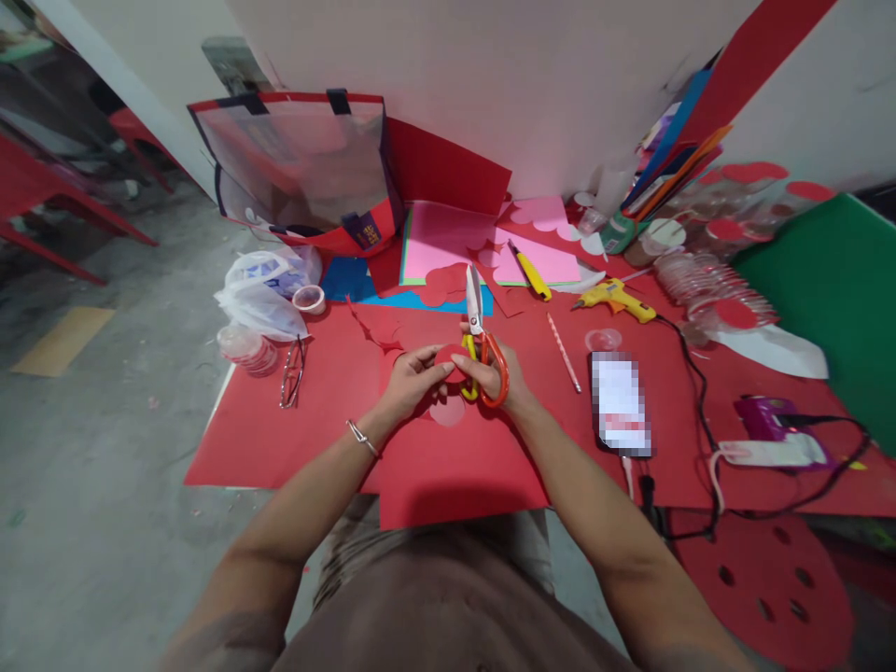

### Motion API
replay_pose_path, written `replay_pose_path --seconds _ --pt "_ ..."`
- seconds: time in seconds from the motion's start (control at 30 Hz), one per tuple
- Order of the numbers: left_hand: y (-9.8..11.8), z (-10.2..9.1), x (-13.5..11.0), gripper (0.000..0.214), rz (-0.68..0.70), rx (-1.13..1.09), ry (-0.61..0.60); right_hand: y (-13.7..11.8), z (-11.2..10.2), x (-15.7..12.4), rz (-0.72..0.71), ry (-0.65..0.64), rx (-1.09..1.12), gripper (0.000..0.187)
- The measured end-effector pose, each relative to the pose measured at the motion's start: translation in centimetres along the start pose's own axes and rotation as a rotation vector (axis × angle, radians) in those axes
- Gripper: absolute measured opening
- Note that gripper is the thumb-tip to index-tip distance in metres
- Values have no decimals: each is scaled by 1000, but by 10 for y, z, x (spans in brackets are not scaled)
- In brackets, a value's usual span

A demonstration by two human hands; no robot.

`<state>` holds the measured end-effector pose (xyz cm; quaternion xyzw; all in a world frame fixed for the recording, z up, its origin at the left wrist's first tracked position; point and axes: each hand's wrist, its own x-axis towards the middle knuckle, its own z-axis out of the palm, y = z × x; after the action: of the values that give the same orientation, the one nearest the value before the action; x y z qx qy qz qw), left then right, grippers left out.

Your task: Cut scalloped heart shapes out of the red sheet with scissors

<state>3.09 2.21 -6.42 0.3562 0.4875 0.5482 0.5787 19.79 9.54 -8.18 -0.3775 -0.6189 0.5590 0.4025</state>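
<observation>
Between my two hands is a small red paper circle (452,362). My left hand (413,381) pinches its left side, thumb on top. My right hand (505,375) has its thumb on the circle's right edge and also carries scissors (474,303) with orange and yellow handles, blades pointing away from me. The blades look closed. Just below my fingers a pale round disc (448,411) lies on a large red paper sheet (462,476). Thin red paper offcuts (374,331) lie beyond my left hand.
Right of my hands are a striped pencil (564,353), a phone (622,406), a yellow glue gun (616,299) and its black cord. A yellow cutter (530,271) lies on pink paper (448,238). Eyeglasses (292,373) and stacked plastic cups (246,350) are at left.
</observation>
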Motion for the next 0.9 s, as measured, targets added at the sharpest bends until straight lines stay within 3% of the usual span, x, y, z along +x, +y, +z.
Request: replay_pose_path --seconds 0.1,0.43,0.9 --pt "-2 0 -1 40 4 38 -21 -3 0 -1 -5 4 -16 62" --pt "1 2 3 44 30 -36 80 -15 3 -3 -13 -2 -30 61" --pt "0 1 1 42 35 2 57 -12 4 -3 -2 -8 -42 64"
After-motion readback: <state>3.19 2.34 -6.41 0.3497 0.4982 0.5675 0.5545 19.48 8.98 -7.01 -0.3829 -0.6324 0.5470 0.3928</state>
